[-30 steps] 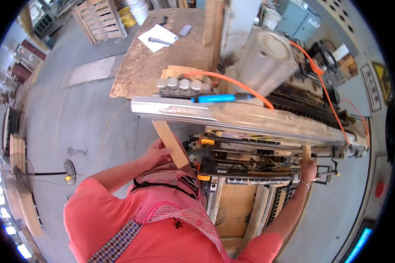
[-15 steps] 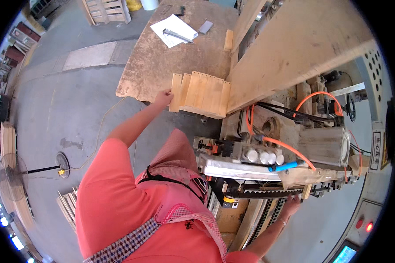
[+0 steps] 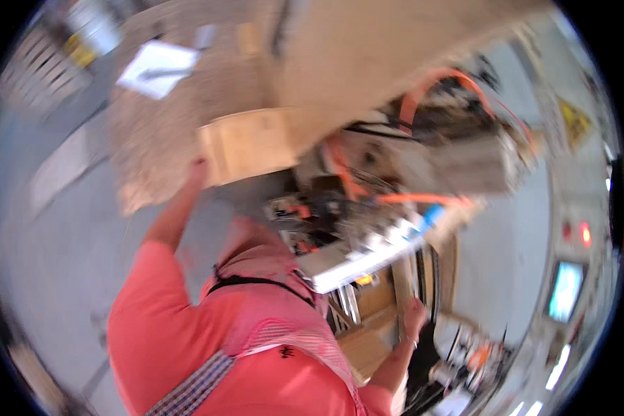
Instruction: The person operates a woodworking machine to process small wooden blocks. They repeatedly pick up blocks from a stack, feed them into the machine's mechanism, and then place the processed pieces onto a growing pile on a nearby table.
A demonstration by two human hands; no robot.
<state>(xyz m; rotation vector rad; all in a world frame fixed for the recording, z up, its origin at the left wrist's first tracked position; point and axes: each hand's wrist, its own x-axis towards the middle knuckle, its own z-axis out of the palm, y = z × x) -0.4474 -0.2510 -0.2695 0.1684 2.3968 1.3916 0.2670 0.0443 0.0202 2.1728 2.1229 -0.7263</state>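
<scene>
The picture is blurred by motion. My left hand (image 3: 197,170) is stretched out ahead and lies against the left end of a stack of short pale wooden boards (image 3: 249,142) on a chipboard table (image 3: 149,132). My right hand (image 3: 414,315) is low on the right, at the edge of a woodworking machine (image 3: 367,249), beside a wooden panel (image 3: 378,298). Blur hides whether its fingers are closed. A long pale beam (image 3: 367,55) runs over the stack toward the upper right.
Orange hoses (image 3: 423,97) and a blue fitting (image 3: 431,213) sit on the machine. A white sheet of paper (image 3: 156,66) lies on the far side of the table. Grey concrete floor (image 3: 55,229) lies to the left. A lit screen (image 3: 565,288) and a red lamp (image 3: 586,232) are at the right.
My view has swung left and tilted. My left hand left the slat at the machine, reached out to the stack of boards and stays there. My right hand remains at the machine.
</scene>
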